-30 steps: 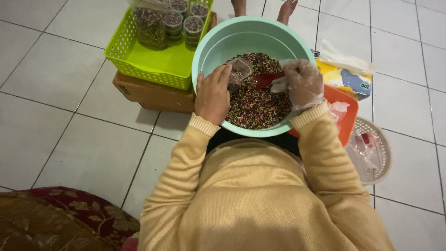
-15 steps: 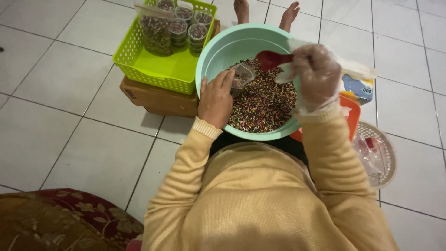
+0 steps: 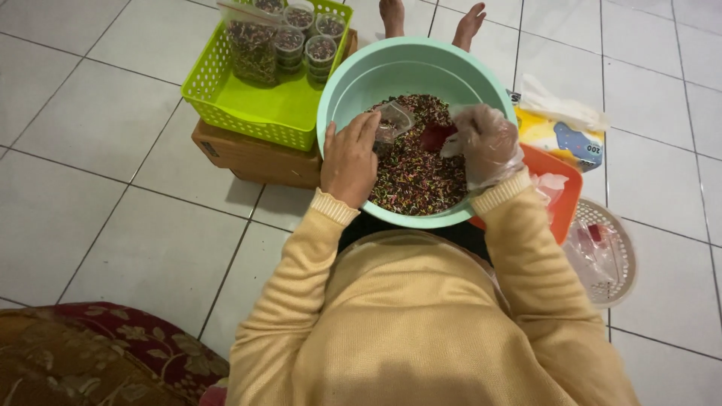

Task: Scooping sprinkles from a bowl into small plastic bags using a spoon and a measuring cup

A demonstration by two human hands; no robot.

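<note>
A mint-green bowl sits in front of me, holding a heap of dark, multicoloured sprinkles. My left hand rests over the bowl's near-left rim and holds a small clear plastic cup tilted above the heap. My right hand, in a thin clear plastic glove, grips a red scoop that is down in the sprinkles just right of the cup.
A lime-green basket on a cardboard box at the left holds filled cups and a bag of sprinkles. An orange tray, a tissue pack and a white woven basket lie right. Someone's bare feet show beyond the bowl.
My right hand lifted the red scoop above the cup half a second ago and has now lowered it back into the sprinkles. My left hand and the cup stayed put.
</note>
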